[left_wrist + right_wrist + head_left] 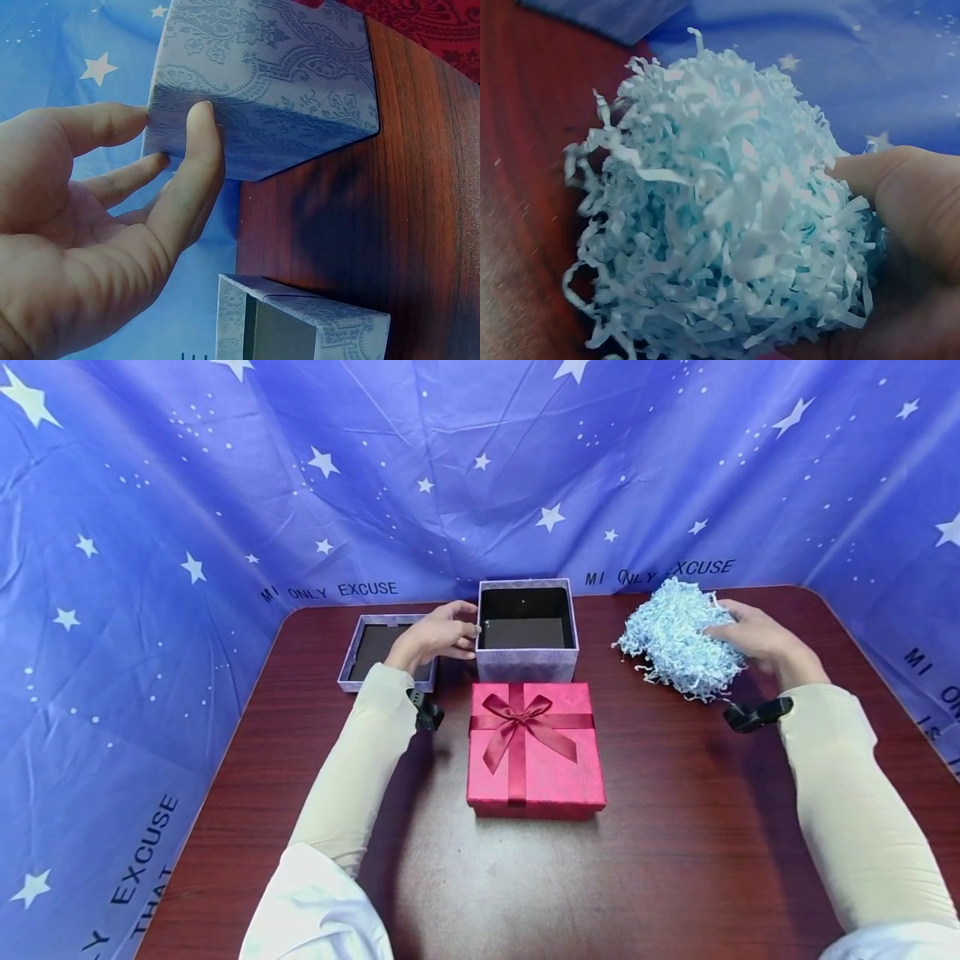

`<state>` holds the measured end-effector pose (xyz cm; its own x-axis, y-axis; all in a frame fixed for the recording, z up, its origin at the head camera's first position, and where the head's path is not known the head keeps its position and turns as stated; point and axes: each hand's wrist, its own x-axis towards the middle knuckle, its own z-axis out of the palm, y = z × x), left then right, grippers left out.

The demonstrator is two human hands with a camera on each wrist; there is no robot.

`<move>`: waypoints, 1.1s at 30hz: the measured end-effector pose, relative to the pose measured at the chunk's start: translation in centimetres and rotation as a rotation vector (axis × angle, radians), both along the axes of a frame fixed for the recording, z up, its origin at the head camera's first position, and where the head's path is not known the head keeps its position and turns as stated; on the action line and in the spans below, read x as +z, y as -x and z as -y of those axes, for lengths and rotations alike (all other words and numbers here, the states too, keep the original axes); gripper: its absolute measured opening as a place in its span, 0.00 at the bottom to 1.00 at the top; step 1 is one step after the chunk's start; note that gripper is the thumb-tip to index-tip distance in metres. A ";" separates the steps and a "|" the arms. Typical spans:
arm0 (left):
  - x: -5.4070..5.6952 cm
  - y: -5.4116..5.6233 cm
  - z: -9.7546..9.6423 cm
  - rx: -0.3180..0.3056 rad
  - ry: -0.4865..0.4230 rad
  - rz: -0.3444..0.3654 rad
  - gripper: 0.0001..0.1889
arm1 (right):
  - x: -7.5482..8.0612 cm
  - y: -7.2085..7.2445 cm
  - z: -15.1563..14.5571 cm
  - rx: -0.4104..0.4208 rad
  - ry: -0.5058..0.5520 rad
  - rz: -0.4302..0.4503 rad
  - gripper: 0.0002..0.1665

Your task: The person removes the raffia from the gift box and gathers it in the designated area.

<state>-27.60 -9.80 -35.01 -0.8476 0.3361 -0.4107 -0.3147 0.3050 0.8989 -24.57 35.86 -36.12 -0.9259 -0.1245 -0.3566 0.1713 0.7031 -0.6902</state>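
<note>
A lavender patterned box (pixel 527 666) with a dark inside stands uncovered at the table's back middle. My left hand (pixel 441 635) is at its left side, fingertips touching the patterned wall (pixel 262 82) and its edge in the left wrist view. Its fingers are spread and only loosely bent. At the back right, my right hand (pixel 765 639) holds a fluffy heap of light blue shredded paper (pixel 678 639) from its right side. In the right wrist view the thumb presses into the shredded paper (pixel 727 210), while the other fingers are mostly hidden by it.
In front of the lavender box sits a red gift box (pixel 547 781) with a ribbon bow. A shallow lavender lid (pixel 348 664) lies inside up at the left, partly behind the left hand. A blue star-printed cloth (pixel 420 468) hangs along the table's back and sides.
</note>
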 end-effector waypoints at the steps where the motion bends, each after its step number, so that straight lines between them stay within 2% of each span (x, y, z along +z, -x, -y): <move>1: 0.0 0.0 0.0 -0.001 -0.002 0.001 0.29 | -0.3 0.0 0.1 -0.007 0.001 -0.004 0.43; 5: 0.0 0.0 0.0 0.000 -0.009 0.001 0.29 | -1.0 0.1 0.5 -0.030 0.004 -0.023 0.45; 10: -0.1 0.0 -0.1 0.003 -0.011 -0.006 0.29 | -0.9 0.0 0.8 -0.028 -0.044 -0.034 0.50; 15: -0.2 0.0 -0.1 0.007 0.010 -0.024 0.28 | 0.2 -0.2 1.1 -0.018 -0.119 -0.067 0.54; 21: 0.0 -0.5 -0.5 0.045 0.052 -0.039 0.25 | 2.2 -0.9 1.3 -0.032 -0.221 -0.128 0.53; 27: 0.6 -1.2 -0.8 0.053 0.174 -0.080 0.24 | 4.5 -1.7 2.0 -0.038 -0.303 -0.191 0.50; 33: 1.2 -2.4 -0.3 0.081 0.348 -0.177 0.19 | 5.7 -2.9 4.0 0.011 -0.253 -0.278 0.43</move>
<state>-25.23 -9.48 -33.78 -0.9336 0.1317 -0.3332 -0.1997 0.5811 0.7890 -21.69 31.81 -30.38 -0.9908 -0.0750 -0.1125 -0.0066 0.8579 -0.5137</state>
